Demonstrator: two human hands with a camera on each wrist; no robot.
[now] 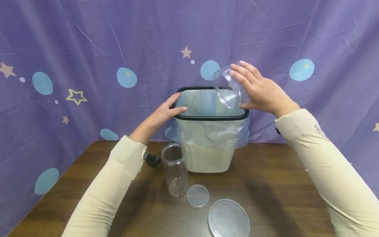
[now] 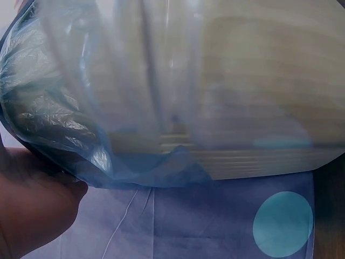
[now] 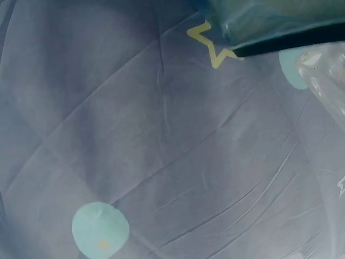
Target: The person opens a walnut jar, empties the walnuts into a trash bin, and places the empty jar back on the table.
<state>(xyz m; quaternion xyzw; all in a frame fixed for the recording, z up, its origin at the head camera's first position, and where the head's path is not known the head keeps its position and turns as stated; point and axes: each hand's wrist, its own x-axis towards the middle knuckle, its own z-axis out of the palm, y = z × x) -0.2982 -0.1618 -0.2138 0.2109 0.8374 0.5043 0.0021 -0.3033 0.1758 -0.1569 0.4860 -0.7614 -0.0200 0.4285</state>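
Note:
In the head view my right hand (image 1: 263, 90) grips a short clear plastic jar (image 1: 225, 87) from its right side. The jar is tilted over the bin's right part, its ringed end toward the left; I see no contents in it. My left hand (image 1: 164, 112) rests on the left corner of the bin's black rim (image 1: 211, 118), thumb over the front edge. The cream trash bin (image 1: 207, 159) stands upright, lined with a translucent blue bag (image 1: 213, 133) folded over its rim. In the left wrist view the left hand (image 2: 40, 202) touches the bagged side of the bin.
A tall clear jar (image 1: 174, 174) without a lid stands left of the bin. In front lie a small round translucent lid (image 1: 197, 196) and a larger one (image 1: 229, 219) on the wooden table (image 1: 275, 184). A purple patterned curtain (image 1: 154, 39) hangs behind.

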